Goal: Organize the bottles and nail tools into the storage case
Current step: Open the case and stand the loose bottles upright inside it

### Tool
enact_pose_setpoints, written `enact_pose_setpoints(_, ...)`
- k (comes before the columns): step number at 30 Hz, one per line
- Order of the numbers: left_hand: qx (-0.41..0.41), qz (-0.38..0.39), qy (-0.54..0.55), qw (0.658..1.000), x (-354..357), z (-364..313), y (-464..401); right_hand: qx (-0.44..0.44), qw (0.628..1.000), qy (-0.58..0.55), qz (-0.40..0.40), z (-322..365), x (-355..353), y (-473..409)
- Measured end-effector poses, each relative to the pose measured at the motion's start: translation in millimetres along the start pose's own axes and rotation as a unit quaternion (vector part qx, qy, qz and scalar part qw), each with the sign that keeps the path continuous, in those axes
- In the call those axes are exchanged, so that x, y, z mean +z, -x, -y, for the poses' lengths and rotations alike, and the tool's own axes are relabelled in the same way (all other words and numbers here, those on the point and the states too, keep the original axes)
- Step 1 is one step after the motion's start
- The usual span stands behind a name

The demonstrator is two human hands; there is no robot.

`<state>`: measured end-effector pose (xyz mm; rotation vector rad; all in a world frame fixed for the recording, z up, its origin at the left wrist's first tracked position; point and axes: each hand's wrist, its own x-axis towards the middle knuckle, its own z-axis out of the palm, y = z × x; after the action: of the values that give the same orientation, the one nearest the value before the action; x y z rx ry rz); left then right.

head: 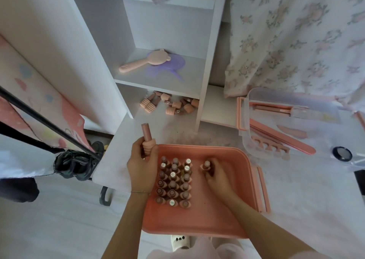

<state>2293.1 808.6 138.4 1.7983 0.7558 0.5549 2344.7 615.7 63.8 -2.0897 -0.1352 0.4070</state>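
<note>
A white shelving unit (166, 41) stands behind a pale counter (126, 140), with a floral curtain (296, 37) hanging to the right. The left hand (142, 165) is clenched round the ribbed peach cap of a brown nail polish bottle (147, 135), holding it upside down at the far left corner of the salmon-pink plastic storage case (197, 217). The right hand (216, 176) is curled over a second small brown bottle (206, 165) standing alone in the case, fingertips closed on it; the bottle's lower part is hidden under the fingers. Just left of it, between the two hands, upright brown bottles (173, 181) stand in three tight rows inside the case. Further back, a loose heap of peach-capped bottles (169, 103) lies on the lowest shelf, partly hidden by the shelf above. A pink bear-eared hairbrush (144, 61) rests on the shelf over that. To the right sits a clear plastic tray (246, 140) holding pink toe separators (270, 144) and a long pink nail file (280, 136); its contents are blurred.
</note>
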Motion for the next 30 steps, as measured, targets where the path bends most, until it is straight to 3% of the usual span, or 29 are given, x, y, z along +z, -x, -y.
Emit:
enact_pose_setpoints(8,0.034,0.013,-0.019,0.999,-0.1,-0.8,2.0,-0.006,0.999,-0.054,-0.005,1.4,4.3,-5.8)
enact_pose_setpoints(30,0.055,0.014,-0.018,0.998,0.5,0.6,2.9,-0.053,0.998,0.016,0.043,-2.6,5.4,-8.5)
